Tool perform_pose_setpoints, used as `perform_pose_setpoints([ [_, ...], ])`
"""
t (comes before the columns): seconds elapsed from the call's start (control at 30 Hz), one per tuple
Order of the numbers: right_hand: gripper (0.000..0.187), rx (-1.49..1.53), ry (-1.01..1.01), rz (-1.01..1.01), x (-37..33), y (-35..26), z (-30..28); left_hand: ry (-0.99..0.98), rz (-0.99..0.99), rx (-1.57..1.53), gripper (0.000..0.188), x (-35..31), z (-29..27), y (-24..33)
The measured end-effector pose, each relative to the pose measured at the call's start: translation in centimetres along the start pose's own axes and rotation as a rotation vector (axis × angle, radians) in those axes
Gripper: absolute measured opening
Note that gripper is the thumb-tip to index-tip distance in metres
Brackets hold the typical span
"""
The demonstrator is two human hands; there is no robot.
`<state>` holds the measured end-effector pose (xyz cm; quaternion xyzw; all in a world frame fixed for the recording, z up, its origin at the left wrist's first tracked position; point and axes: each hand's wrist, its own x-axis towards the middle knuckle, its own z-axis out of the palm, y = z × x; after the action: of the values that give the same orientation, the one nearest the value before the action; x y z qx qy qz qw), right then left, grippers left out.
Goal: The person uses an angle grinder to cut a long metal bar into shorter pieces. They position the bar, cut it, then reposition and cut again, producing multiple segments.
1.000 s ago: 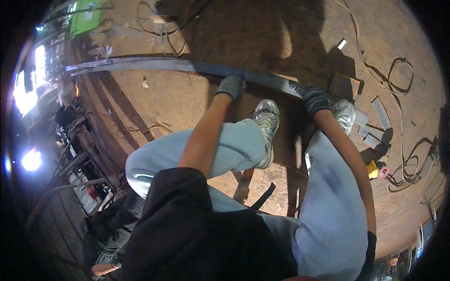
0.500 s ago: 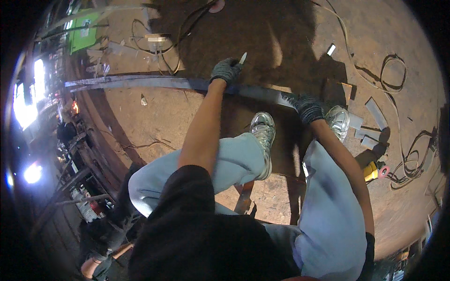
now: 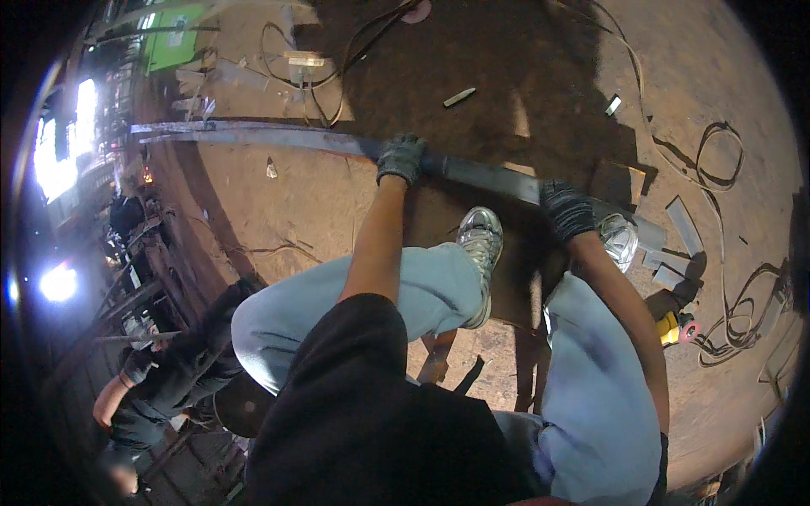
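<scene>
A long metal bar (image 3: 489,175) runs across in front of me from the far left to beside my right shoe. My left hand (image 3: 401,158), in a dark knitted glove, is closed over the bar near its middle. Further right, my gloved right hand (image 3: 565,208) has its fingers wrapped round the same bar. Beyond the bar, on the dark shaded part of the rusty surface, lies a pale pointed stick (image 3: 459,97), apart from both hands; it looks like chalk.
Flat metal offcuts (image 3: 684,225) and a yellow grinder (image 3: 675,329) lie at the right, near looped cables (image 3: 717,160). A green container (image 3: 171,42) stands far left. Another person (image 3: 160,396) is at the lower left. Bright lights glare on the left.
My left hand has let go of the pale stick, which now lies on the surface, and has come down onto the bar. The bar now reaches further right past my right hand.
</scene>
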<state>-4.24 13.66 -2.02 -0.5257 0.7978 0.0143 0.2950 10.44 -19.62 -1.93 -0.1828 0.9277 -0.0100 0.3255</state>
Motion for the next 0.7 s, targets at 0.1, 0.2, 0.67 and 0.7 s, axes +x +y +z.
perform_pose_setpoints([
  [0.1,0.032,0.134,-0.01,0.083,-0.4,2.2,-2.7,-0.141,0.025,-0.003,0.037,0.6,-0.3,-0.4],
  [0.2,0.027,0.324,0.035,0.254,-0.5,4.8,-4.6,-0.084,0.1,-0.006,0.034,1.4,0.1,-1.1],
  [0.67,0.059,-0.005,0.587,0.423,-1.6,13.1,-14.5,0.007,0.453,-0.204,0.027,3.1,-5.3,10.7],
  [0.7,0.059,0.055,0.605,0.437,-2.5,13.0,-14.2,-0.005,0.467,-0.215,0.027,2.9,-5.7,12.4],
])
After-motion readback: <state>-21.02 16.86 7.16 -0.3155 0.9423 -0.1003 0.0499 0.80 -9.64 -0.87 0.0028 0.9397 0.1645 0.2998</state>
